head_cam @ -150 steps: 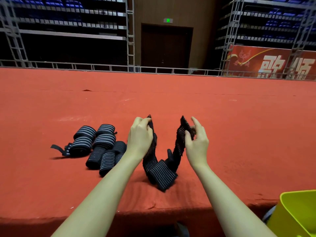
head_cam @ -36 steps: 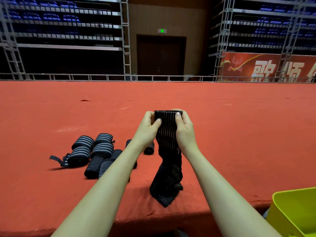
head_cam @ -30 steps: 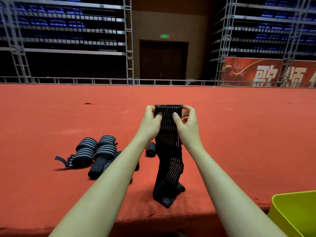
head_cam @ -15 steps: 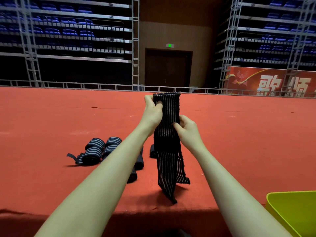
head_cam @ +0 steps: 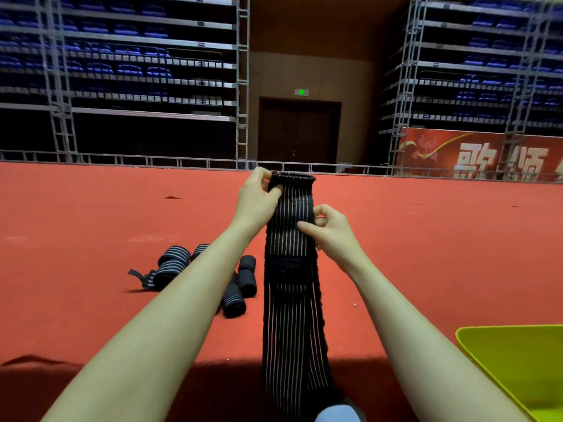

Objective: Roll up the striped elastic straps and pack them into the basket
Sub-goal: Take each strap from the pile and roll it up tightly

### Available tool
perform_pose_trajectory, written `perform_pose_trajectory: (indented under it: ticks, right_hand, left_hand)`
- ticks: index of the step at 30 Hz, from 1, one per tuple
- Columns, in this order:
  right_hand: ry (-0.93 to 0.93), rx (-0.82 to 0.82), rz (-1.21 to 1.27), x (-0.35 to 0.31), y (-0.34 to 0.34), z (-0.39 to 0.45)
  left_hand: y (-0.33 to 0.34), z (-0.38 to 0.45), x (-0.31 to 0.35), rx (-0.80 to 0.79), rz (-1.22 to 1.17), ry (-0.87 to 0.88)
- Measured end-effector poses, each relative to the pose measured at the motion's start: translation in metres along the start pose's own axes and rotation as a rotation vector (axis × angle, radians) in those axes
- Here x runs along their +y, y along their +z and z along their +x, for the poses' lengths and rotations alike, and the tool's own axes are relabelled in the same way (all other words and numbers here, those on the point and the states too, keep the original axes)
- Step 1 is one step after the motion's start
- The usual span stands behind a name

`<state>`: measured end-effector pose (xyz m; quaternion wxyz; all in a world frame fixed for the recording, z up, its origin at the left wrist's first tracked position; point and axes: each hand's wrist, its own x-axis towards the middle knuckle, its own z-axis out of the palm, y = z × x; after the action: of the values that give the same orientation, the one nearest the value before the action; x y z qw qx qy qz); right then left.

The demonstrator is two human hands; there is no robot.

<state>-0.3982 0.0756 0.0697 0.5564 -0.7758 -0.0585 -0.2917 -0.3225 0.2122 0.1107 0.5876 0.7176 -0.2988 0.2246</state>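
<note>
A long black strap with thin white stripes hangs straight down in front of me, its lower end past the near edge of the red platform. My left hand pinches its top left corner. My right hand pinches its right edge a little lower. Several rolled striped straps lie on the red carpet to the left, partly hidden by my left forearm. A corner of the yellow-green basket shows at the lower right, below the platform edge.
The red carpeted platform stretches far ahead to a metal rail. Behind it stand scaffold tiers of blue seats, a dark door and a red banner. A pale rounded thing shows at the bottom under the strap.
The strap has been raised and pulled out to its full length, so it hangs straight instead of bunched on the carpet. My right hand has slid down from the top edge to the strap's side.
</note>
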Motion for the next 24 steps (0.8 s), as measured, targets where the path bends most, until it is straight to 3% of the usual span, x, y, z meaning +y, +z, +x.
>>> perform_pose_trajectory:
  ticks: [12,19,24]
  right_hand:
    - [0.343,-0.155,0.11,0.086,0.012,-0.012]
    - [0.498,-0.077,0.115,0.152,0.024,-0.015]
    - [0.535,0.002,0.298,0.186,0.031,-0.006]
  left_hand:
    - [0.027,-0.04,-0.088,-0.096,-0.064,-0.318]
    - [0.056,-0.062,-0.154,-0.171,-0.173,-0.485]
    - [0.074,-0.069,-0.192,-0.223,-0.299,-0.545]
